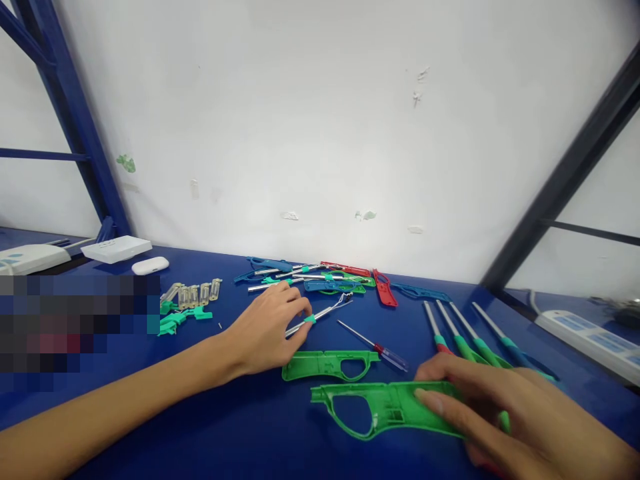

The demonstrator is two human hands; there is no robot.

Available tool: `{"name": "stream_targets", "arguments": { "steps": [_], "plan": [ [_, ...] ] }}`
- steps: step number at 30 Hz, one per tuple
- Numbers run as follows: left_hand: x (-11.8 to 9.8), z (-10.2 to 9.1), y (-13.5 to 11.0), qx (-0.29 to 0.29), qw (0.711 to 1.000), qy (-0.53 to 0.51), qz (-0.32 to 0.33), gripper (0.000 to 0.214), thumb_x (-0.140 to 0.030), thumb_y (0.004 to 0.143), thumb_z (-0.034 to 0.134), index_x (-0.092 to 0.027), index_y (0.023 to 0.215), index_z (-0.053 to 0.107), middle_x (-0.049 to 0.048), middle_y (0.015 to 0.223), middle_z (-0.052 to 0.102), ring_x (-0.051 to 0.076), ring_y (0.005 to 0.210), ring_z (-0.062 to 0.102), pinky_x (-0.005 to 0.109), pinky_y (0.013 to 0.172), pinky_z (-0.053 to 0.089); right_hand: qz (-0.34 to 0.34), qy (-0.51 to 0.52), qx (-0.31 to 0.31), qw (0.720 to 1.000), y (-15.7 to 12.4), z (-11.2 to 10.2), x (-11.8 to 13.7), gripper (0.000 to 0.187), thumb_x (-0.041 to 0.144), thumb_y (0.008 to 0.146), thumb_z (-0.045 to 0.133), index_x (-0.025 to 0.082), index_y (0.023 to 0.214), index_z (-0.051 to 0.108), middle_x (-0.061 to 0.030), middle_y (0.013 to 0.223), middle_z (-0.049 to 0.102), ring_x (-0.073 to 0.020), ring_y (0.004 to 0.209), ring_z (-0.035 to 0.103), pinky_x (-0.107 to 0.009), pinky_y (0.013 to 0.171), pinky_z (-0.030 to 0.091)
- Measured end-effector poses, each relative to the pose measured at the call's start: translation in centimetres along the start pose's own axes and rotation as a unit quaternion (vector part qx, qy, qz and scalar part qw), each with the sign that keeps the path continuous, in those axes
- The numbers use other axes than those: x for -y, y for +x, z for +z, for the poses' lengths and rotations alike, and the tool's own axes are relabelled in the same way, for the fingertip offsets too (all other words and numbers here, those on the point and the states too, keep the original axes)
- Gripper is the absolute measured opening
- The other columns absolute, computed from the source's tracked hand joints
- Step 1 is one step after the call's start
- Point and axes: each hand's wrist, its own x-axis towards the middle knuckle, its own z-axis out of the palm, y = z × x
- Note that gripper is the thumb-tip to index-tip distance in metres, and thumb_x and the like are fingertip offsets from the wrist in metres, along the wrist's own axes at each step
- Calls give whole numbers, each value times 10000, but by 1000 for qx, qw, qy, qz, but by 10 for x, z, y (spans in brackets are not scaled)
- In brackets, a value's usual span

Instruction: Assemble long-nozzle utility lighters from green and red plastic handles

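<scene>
My left hand is closed, thumb and forefinger pinching a metal lighter tube by its teal collar. A thin wire with a small dark piece trails at the tube's far end. In my right hand is a green lighter handle half, inner side up, held at its wide end with the thumb on top. A second green handle half lies on the table just below my left hand. Between the hands rests a screwdriver with a clear purple handle.
Several assembled lighters lie beside my right hand. At the back is a pile of tubes and coloured handle halves. Clear fuel tanks and teal triggers sit left. A power strip stands right; a white case lies back left.
</scene>
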Motion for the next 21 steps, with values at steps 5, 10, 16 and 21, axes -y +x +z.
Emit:
{"name": "stream_targets", "arguments": {
  "steps": [5,10,16,21],
  "plan": [
    [4,7,-1,30,997,60,-42,211,-372,963,687,-167,929,721,97,914,705,295,917,624,495,864,505,14,33,68,997,13,19,17,193,423,956,568,306,924,717,40,520,704,-182,456,676,-241,447,441],
    [7,11,-1,60,992,94,-56,208,-332,1001,671,-157,1112,685,66,1089,702,218,953,689,420,850,589,68,86,95,989,32,39,23,171,386,943,563,280,994,687,44,476,649,-168,425,625,-217,419,417],
    [12,9,0,46,992,93,-72,302,-336,1011,661,-166,1260,640,95,1240,671,238,1030,692,441,874,603,70,86,88,990,40,42,18,152,353,941,567,294,1049,656,58,506,614,-149,431,567,-193,382,386],
    [14,8,0,33,992,80,-95,297,-338,1013,660,-161,1251,642,91,1217,679,229,1002,699,428,854,609,16,19,100,995,34,33,33,174,387,948,588,308,1058,697,36,581,702,-175,513,657,-224,458,424]
  ]
}}
